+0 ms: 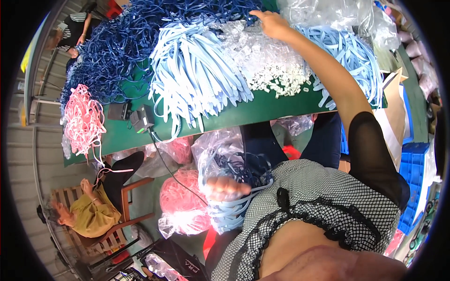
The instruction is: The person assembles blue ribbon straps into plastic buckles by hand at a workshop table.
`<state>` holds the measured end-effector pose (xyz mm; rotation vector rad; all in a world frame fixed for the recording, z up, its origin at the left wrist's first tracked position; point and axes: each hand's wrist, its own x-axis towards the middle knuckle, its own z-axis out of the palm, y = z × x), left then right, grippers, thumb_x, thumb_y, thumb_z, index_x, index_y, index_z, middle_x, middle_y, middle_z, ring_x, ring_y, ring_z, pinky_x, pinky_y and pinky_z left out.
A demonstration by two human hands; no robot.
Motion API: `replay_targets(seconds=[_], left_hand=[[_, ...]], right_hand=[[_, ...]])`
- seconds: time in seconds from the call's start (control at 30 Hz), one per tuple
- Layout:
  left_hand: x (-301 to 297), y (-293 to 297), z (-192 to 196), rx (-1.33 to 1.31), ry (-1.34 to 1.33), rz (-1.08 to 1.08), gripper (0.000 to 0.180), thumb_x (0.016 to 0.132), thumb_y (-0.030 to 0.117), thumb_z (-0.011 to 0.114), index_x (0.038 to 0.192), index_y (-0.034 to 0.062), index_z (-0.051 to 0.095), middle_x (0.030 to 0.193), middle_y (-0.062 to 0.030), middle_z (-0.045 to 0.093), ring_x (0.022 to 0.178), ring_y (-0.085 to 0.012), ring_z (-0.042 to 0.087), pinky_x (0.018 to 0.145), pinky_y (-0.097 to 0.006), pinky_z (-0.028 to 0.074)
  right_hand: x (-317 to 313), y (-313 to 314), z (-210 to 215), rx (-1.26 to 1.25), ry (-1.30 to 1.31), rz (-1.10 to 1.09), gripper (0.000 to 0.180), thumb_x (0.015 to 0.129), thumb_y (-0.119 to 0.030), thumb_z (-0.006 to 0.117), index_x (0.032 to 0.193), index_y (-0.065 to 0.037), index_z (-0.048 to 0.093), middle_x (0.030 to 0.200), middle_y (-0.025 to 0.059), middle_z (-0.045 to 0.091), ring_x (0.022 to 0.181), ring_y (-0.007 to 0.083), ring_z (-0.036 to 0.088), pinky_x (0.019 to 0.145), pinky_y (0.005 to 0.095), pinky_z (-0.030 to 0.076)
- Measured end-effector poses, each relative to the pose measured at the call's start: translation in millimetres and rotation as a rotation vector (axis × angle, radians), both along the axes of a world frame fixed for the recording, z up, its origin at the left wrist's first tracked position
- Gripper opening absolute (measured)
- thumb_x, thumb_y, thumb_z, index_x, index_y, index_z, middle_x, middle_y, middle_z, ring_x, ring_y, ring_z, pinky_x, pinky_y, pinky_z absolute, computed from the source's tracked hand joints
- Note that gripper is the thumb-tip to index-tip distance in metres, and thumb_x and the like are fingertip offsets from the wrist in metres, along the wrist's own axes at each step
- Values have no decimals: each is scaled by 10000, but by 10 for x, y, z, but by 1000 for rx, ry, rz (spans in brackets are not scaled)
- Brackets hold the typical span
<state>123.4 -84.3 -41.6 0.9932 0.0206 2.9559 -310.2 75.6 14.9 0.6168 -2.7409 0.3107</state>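
My right hand (273, 24) reaches over the far side of the table. Its index finger stretches out above the edge of a dark blue heap of thin straps (187, 10), and I see nothing held in it. Low beside my lap is my left hand (227, 186), smeared by motion, over a bundle of light blue straps (229, 210) in a clear plastic bag (218, 145). Whether its fingers grip a strap is unclear. Light blue flat straps (199, 75) lie fanned on the table, next to small white plastic pieces (283, 78) and clear ones (246, 44).
On the green table (229, 114) are more light blue straps (349, 56), pink straps (83, 119) and a small black device (141, 118) with a cable. Bagged pink straps (185, 199) rest below. A seated person (96, 210) handles a pink strap at left. Blue crates (415, 178) stand right.
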Motion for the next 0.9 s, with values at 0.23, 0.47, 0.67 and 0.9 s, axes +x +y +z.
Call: replay_targets(seconds=[0.23,0.47,0.67,0.9], left_hand=[[-559,142,253,37,511,-177,170,839,84,558,1008,92,568,900,-79,626,753,-259,638,753,-449,485],[-667,267,383,-332,-215,142,160,864,112,535,1004,37,558,762,-80,534,677,-195,520,627,-347,419],[-1065,450,281,-591,-431,279,209,879,58,518,1078,-4,524,928,-95,559,810,-178,538,749,-305,441],[-1369,670,277,-794,-560,261,331,876,45,525,1202,26,473,1149,-88,531,964,-156,554,805,-291,462]], right_hand=[[-291,-121,109,105,-187,-71,304,829,-206,570,1131,-240,584,1079,75,612,1002,259,581,830,494,434],[527,325,177,-324,270,331,179,761,-196,637,930,-139,648,801,91,618,791,295,585,683,402,455],[1724,754,261,-286,251,406,195,741,-126,624,936,-124,624,827,64,585,823,264,550,745,383,380],[2238,1150,14,-354,-106,402,256,711,-30,589,963,-69,610,881,96,570,873,292,530,790,365,397]])
